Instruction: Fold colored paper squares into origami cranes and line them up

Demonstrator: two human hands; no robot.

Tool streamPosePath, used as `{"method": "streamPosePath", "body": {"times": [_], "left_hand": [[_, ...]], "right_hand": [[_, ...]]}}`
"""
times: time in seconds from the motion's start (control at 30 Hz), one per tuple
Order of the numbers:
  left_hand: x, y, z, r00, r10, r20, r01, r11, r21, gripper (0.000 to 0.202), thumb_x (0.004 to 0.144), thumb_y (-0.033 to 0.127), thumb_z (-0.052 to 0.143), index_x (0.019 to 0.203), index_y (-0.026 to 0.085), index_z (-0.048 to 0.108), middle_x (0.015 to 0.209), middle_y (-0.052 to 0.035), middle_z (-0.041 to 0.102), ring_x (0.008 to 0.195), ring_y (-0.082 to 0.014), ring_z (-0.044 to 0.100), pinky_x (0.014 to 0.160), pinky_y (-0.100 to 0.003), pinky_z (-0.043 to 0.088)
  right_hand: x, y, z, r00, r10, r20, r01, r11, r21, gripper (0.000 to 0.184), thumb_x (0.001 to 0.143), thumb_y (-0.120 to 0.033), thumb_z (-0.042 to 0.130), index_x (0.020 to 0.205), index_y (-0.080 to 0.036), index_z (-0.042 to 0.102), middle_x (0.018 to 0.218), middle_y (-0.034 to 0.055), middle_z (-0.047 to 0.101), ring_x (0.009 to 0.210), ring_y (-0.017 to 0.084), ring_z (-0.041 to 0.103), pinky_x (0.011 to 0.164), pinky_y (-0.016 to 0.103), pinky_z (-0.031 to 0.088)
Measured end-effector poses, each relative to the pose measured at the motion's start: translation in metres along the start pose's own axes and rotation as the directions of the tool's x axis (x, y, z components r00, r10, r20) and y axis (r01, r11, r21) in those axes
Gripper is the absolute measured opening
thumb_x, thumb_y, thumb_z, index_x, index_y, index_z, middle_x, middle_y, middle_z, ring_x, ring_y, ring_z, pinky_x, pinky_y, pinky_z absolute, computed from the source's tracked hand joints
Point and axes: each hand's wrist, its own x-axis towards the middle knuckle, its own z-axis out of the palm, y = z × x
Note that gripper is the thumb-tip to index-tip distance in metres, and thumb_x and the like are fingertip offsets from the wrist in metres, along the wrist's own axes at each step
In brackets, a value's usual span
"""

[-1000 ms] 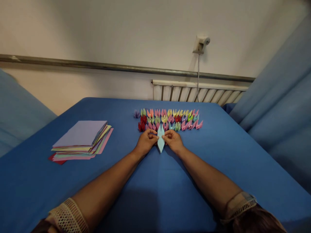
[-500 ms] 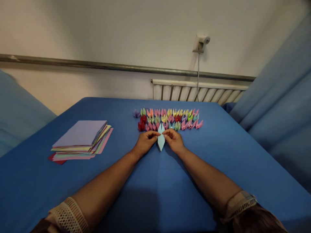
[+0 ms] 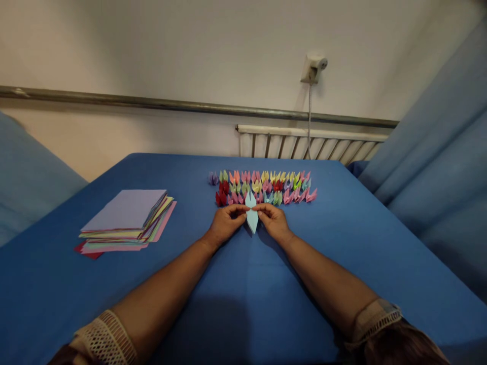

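Observation:
Between my hands is a folded piece of light blue origami paper (image 3: 251,221), long and diamond-shaped, with a split upper tip and a pointed lower end. My left hand (image 3: 228,220) pinches its left edge between thumb and fingers. On the opposite edge, my right hand (image 3: 274,220) pinches it the same way. Just beyond the fingertips stand rows of small folded paper cranes (image 3: 257,186) in pink, red, yellow, green, purple and blue. The light blue piece overlaps part of the nearest row from this viewpoint.
A stack of coloured square paper (image 3: 124,210) lies at the left on the blue-covered table (image 3: 304,284), a red sheet poking out beneath. Behind the table are a metal rail (image 3: 167,104), a radiator (image 3: 281,144) and a wall socket (image 3: 312,69) with a cord. Blue curtains (image 3: 437,132) hang at the sides.
The light blue paper is tilted slightly differently, its lower point shifted a little up and right. Both hands keep their pinch in nearly the same place.

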Motion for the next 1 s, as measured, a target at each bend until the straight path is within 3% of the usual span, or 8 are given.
{"method": "streamPosePath", "body": {"times": [0.43,0.63,0.73,0.83,1.0], "left_hand": [[0.001,-0.004,0.001,1.000,-0.002,-0.012,0.001,0.998,-0.066,0.022,0.069,0.031,0.073,0.086,0.016,0.072,0.077,-0.0023,0.069,0.070,-0.0147,0.062,0.070,-0.027,0.049],[0.000,0.001,0.004,0.998,-0.033,-0.055,0.027,0.994,-0.105,0.022,0.066,0.034,0.075,0.074,0.016,0.067,0.072,-0.0005,0.066,0.066,-0.0131,0.058,0.065,-0.025,0.046],[0.000,0.001,0.007,0.994,-0.079,-0.073,0.065,0.981,-0.182,0.027,0.060,0.032,0.079,0.073,0.016,0.061,0.068,0.0017,0.062,0.063,-0.0115,0.057,0.063,-0.024,0.045],[0.000,0.001,0.008,0.993,-0.114,-0.042,0.098,0.957,-0.274,0.034,0.058,0.029,0.080,0.081,0.017,0.059,0.072,0.0017,0.064,0.066,-0.0119,0.060,0.067,-0.025,0.048],[-0.002,0.000,0.008,0.994,-0.108,0.009,0.106,0.951,-0.290,0.031,0.062,0.031,0.078,0.084,0.016,0.062,0.073,0.0018,0.063,0.066,-0.0105,0.059,0.066,-0.023,0.047]], "right_hand": [[-0.003,-0.013,0.006,0.998,0.065,0.014,-0.066,0.991,0.118,0.023,0.069,-0.035,0.070,0.087,-0.021,0.068,0.081,0.0021,0.071,0.074,0.016,0.066,0.075,0.031,0.052],[-0.002,-0.015,0.009,0.994,0.079,-0.079,-0.075,0.996,0.047,0.022,0.067,-0.039,0.072,0.073,-0.021,0.061,0.065,-0.0023,0.063,0.060,0.013,0.058,0.061,0.027,0.048],[-0.001,-0.017,0.010,0.991,0.085,-0.102,-0.076,0.993,0.090,0.029,0.063,-0.037,0.075,0.078,-0.022,0.057,0.063,-0.0045,0.060,0.058,0.012,0.056,0.060,0.026,0.047],[0.000,-0.018,0.010,0.991,0.123,-0.057,-0.113,0.983,0.147,0.035,0.061,-0.038,0.076,0.085,-0.022,0.057,0.063,-0.0048,0.060,0.056,0.012,0.056,0.060,0.027,0.047],[-0.001,-0.018,0.009,0.991,0.130,0.038,-0.134,0.984,0.117,0.028,0.063,-0.041,0.075,0.069,-0.022,0.056,0.060,-0.0037,0.058,0.054,0.012,0.053,0.058,0.027,0.045]]}}
